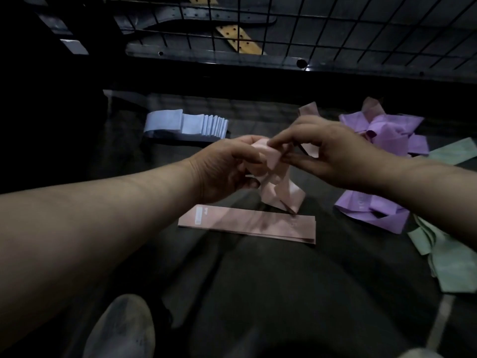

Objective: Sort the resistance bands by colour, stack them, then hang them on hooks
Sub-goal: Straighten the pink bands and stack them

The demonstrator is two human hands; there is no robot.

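My left hand (227, 167) and my right hand (333, 156) both hold a crumpled pink band (280, 188) above the dark floor. The left hand's fingers curl round its upper end, and the right hand pinches it from the other side. The band's lower folds hang down toward a flat stack of pink bands (247, 224) lying below the hands. A neat stack of light blue bands (185, 124) lies at the back left. Loose purple bands (387, 133) are heaped at the right, with green bands (449, 257) in a pile at the far right.
A black wire grid panel (335, 29) stands at the back over dark metal parts and a yellow perforated strip (238, 38). A shoe toe (121, 329) shows at the bottom left. More purple bands (371, 210) lie near my right forearm.
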